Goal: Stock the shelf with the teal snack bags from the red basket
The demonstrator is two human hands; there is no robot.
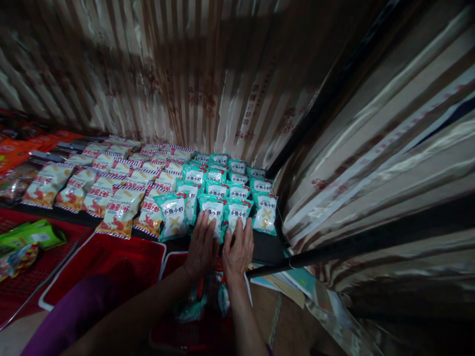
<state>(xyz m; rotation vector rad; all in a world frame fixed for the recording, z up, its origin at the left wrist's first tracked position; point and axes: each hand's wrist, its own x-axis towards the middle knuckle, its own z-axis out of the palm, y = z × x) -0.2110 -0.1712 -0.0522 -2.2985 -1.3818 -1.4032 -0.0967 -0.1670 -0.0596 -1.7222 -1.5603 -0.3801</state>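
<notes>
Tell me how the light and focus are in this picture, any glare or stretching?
Head view: dim overall, deep shadow across the upper sheeting; head view: pale sheen on the creased sheeting at right; head view: teal packets fairly bright, large print legible; head view: wide-angle stretching seems likely towards the edges.

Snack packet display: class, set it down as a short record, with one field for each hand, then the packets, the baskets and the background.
Left hand: fingers on a front-row teal packet
Right hand: fingers on the neighbouring packet, just to its right
Left of the teal group: red-and-white packets with striped edges
Far left: orange packets
Below: red baskets; the leftmost holds a green packet
Behind: striped sheeting
</notes>
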